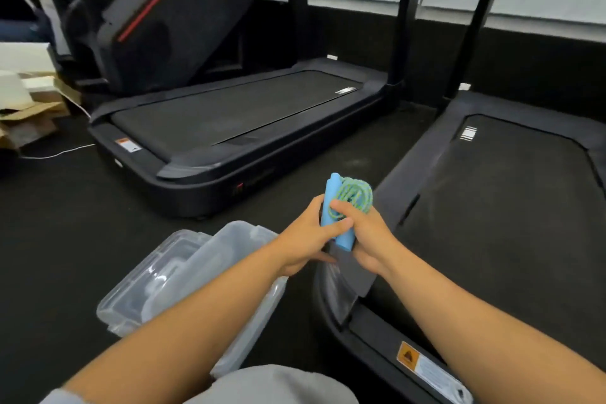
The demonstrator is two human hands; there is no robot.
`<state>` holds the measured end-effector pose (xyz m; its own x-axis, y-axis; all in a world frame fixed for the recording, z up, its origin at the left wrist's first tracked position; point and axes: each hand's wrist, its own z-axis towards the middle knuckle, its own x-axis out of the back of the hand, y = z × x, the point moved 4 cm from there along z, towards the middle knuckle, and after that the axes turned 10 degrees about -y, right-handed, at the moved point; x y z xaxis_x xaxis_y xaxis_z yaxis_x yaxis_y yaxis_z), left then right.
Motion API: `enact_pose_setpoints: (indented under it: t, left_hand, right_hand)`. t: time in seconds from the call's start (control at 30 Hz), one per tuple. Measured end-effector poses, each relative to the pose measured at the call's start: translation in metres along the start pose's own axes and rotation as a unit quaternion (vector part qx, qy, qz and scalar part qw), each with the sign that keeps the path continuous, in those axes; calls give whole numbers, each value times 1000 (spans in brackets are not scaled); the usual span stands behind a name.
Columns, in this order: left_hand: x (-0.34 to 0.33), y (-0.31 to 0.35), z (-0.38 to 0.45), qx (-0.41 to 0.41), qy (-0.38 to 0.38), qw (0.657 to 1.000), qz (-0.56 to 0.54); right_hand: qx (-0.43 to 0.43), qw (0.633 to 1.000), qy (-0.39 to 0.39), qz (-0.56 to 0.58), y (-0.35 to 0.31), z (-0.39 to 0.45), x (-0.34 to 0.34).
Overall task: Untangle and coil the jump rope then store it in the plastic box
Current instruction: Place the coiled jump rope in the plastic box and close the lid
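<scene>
Grip: I am holding the jump rope (344, 207) in both hands, my left hand (305, 239) wrapping the blue handles (337, 216) from the left, thumb lying across the front, and my right hand (367, 239) clamping them from the right, fingers curling over the cord.
Rope: the green-and-blue cord (355, 197) is sitting bunched in loops just above my right fingers, tight against the handles; no loose end is trailing that I can see.
Box: the clear plastic box (183, 275) is lying on the floor below and to the left of my grip, under my left forearm, open, with its lid (147, 275) seeming to rest inside it or against it; I cannot tell which.
Surroundings: one treadmill (492, 207) is sitting under and to the right of my hands, another treadmill (236, 121) beyond them.
Done, as I judge it: untangling and coiling are looking finished or nearly so.
Left: tidying the bundle if needed, then lowering it leftward into the box.
</scene>
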<state>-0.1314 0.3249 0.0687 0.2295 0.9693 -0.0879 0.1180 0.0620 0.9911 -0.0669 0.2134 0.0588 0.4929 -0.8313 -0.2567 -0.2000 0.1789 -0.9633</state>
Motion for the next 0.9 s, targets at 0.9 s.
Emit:
enact_pose_setpoints:
  t: [0.9]
  left_hand:
    - [207, -242, -36, 255, 209, 938, -106]
  right_hand:
    - [-388, 921, 32, 21, 296, 113, -114]
